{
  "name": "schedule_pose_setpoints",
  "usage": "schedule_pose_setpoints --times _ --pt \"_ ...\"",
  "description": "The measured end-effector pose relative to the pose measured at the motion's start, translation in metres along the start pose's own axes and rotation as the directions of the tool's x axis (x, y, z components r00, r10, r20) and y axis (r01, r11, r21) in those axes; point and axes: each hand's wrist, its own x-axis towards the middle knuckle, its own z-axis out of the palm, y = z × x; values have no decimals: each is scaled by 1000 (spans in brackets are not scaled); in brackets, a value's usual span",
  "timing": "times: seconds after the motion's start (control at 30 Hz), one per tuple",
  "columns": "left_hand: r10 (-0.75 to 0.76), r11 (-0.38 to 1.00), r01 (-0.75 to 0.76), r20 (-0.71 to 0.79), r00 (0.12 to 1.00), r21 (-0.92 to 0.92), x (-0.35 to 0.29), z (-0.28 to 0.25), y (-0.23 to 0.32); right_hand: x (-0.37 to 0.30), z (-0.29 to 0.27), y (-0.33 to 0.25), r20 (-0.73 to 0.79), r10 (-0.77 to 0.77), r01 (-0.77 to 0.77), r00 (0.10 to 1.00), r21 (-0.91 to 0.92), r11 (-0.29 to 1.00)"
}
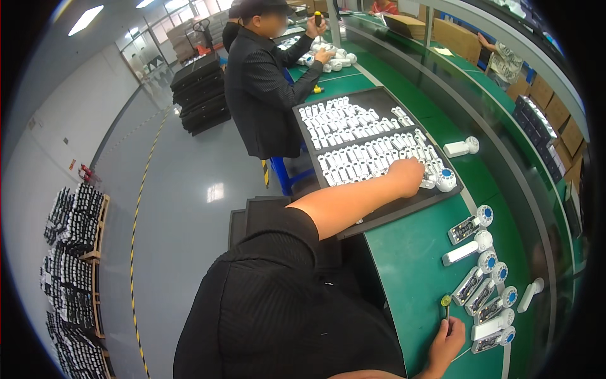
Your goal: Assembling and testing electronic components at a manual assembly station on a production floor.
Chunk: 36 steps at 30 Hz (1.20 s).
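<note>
My left hand point(407, 177) reaches over a black tray point(404, 211) filled with rows of small white plastic housings point(353, 163). Its fingers curl down among them, and what they grip is hidden. Beside that hand, at the tray's right corner, lies a white device with a round head and blue centre point(446, 180). Low at the right, my right hand point(447, 344) is closed around a screwdriver point(446, 302), its yellow end upward. Just right of it, several white devices point(485, 309) lie in a row, some showing circuit boards, others with smooth white backs.
The devices lie on a green workbench point(404, 252). Two more sit on the green conveyor, one a white device point(462, 147). At the far left a co-worker point(265, 88) holds a yellow-and-black screwdriver point(318, 19). Black trays point(201, 95) are stacked behind; loaded pallets point(72, 271) stand left.
</note>
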Motion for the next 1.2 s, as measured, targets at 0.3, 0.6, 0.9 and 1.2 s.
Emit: schedule_pose_setpoints --times 0.3,0.6,0.9,1.2 --pt "64 995 -75 -139 988 -73 -15 -12 9 0 4 12 -21 -117 115 993 -65 991" --pt "461 483 -669 -486 743 -565 -142 -30 129 4 -6 -33 -83 323 -187 943 672 717" --pt "532 259 -742 -550 644 -618 -177 -33 163 -5 35 -10 116 480 -250 870 941 226" --pt "541 272 -582 -378 751 -766 -178 -34 160 -1 19 -34 148 385 -246 911 944 219"
